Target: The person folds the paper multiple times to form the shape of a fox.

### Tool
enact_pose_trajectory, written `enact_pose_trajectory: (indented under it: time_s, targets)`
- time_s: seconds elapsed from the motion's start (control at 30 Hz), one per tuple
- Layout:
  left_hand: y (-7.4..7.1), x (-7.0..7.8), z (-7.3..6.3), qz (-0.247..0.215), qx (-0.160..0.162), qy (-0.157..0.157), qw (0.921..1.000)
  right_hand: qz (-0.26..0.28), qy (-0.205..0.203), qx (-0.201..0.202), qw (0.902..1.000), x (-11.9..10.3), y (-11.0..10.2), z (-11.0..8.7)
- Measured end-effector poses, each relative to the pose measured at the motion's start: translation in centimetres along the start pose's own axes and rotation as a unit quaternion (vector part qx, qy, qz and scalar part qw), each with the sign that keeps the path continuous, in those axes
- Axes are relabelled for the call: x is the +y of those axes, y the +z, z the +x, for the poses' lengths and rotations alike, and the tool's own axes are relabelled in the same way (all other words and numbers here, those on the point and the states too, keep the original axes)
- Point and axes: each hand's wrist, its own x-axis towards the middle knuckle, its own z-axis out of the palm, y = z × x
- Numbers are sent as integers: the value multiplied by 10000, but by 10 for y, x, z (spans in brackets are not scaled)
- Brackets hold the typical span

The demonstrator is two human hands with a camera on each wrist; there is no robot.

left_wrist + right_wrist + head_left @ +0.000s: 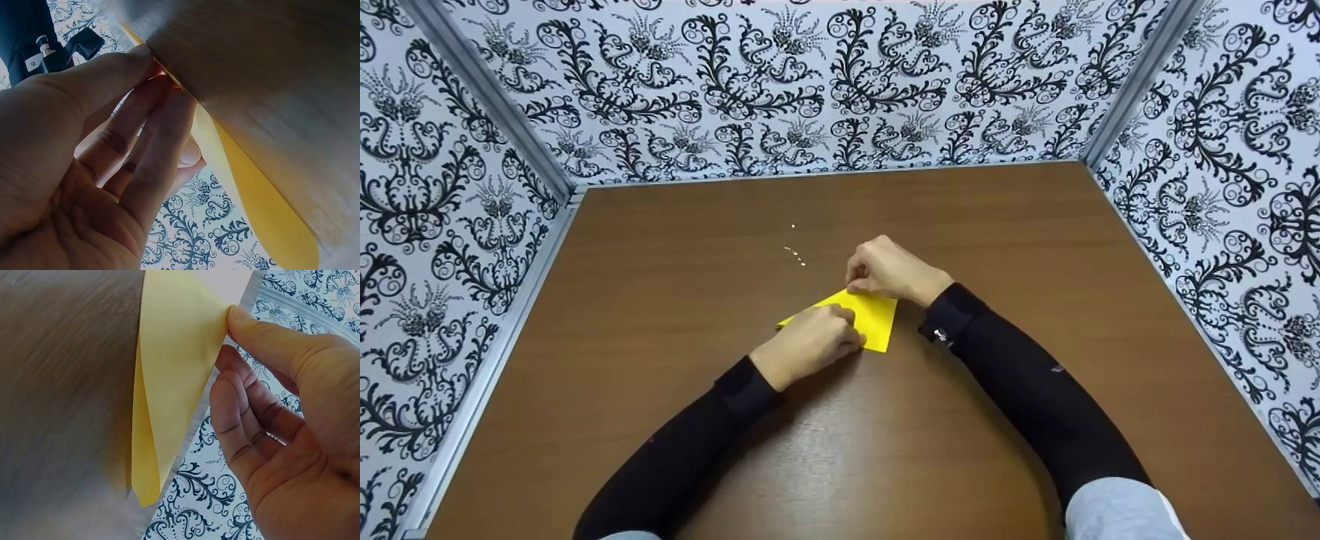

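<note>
A sheet of yellow paper (877,321) lies folded over near the middle of the table, with both hands on it. My left hand (816,341) covers the paper's left and near part, and its thumb and fingers pinch an edge in the left wrist view. At the far edge, my right hand (894,270) pinches the paper between thumb and index finger. Two layers of the folded sheet (174,365) stand slightly apart at their lower end in the right wrist view. Part of the paper is hidden under the left hand.
Brown wood-look tabletop (675,262) spreads around the paper. Several tiny bright specks (795,256) show beyond the left hand. Walls with black scroll patterns (780,82) enclose the back and both sides, with metal rails at the corners.
</note>
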Motion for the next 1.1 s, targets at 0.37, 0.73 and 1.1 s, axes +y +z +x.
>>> enact_pose_trajectory:
  time_s: [0.37,0.73,1.1]
  targets:
    - [1,-1,1,-49,27,-14,10000,24,218,-124,9997,0,3,4]
    - [3,-1,1,35,68,28,10000,-86,358,-116,9993,1,9,6]
    - [3,-1,1,35,55,-42,10000,-187,417,-198,9988,-1,8,9]
